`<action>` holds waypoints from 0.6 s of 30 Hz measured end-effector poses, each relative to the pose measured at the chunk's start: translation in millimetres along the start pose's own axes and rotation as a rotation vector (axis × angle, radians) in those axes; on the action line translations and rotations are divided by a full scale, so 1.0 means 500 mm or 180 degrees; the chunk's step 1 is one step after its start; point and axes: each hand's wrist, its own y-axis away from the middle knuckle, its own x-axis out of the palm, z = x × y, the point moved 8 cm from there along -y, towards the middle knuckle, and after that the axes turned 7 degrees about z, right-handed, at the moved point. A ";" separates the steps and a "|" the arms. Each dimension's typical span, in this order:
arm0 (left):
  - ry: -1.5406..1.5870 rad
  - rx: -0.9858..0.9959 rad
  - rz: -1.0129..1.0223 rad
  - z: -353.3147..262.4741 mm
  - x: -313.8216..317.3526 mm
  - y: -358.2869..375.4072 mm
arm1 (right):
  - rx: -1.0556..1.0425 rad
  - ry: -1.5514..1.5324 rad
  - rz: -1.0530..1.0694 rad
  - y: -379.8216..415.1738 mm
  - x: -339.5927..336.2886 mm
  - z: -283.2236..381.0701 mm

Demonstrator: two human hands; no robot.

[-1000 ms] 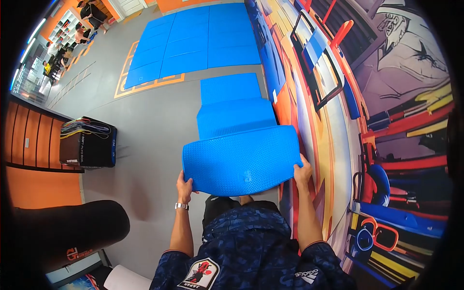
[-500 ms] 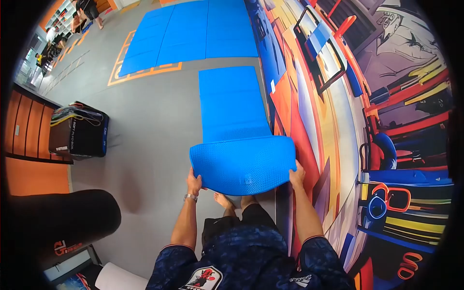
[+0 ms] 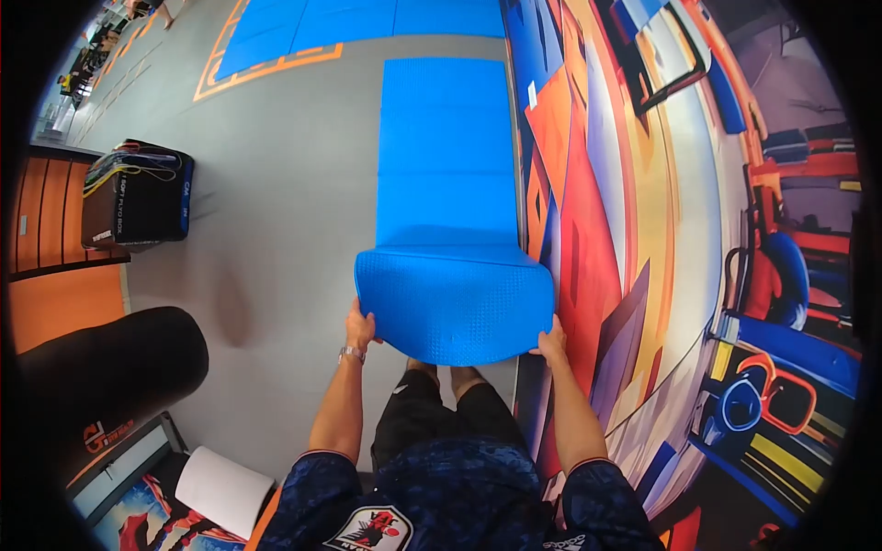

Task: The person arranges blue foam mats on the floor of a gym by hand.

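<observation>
A blue textured exercise mat (image 3: 450, 308) stretches away from me along the floor, its near end lifted and curled up in front of my legs. My left hand (image 3: 361, 326) grips the left edge of that raised end, a metal watch on its wrist. At the opposite edge, my right hand (image 3: 551, 342) is closed on the mat too. Between my hands the raised part bows downward. The fingers behind the mat are partly hidden.
Wider blue mats (image 3: 349, 20) lie at the far end. A black plyo box (image 3: 138, 197) with cords on top stands left, near a black padded cylinder (image 3: 119, 372). A painted wall (image 3: 634, 230) runs along my right. Grey floor (image 3: 285, 184) spreads to the left.
The view has shifted, so the far mats sit higher in frame. More of the mat's flat length shows beyond the raised end. Both hands keep hold of its edges.
</observation>
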 end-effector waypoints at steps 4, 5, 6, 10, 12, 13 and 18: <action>-0.0578 0.0050 0.0051 0.057 0.052 -0.019 | 0.0078 0.0181 -0.0062 -0.029 0.012 -0.100; -0.0827 0.0064 0.0064 0.080 0.058 -0.033 | 0.0063 0.0163 -0.0016 -0.039 0.017 -0.118; -0.0837 0.0071 0.0081 0.092 0.059 -0.026 | 0.0075 0.0147 0.0033 -0.040 0.023 -0.146; -0.0665 0.0109 0.0199 0.133 0.062 -0.018 | 0.0339 0.0177 0.0079 -0.040 0.032 -0.218; -0.0612 0.0210 0.0183 0.153 0.059 -0.020 | 0.0481 -0.0005 0.0021 -0.016 0.037 -0.212; -0.0643 0.0301 0.0136 0.170 0.057 -0.017 | 0.0480 -0.0047 -0.0021 -0.011 0.042 -0.211; -0.0545 0.0194 0.0073 0.259 0.052 -0.046 | 0.0409 -0.0114 -0.0088 -0.053 0.088 -0.270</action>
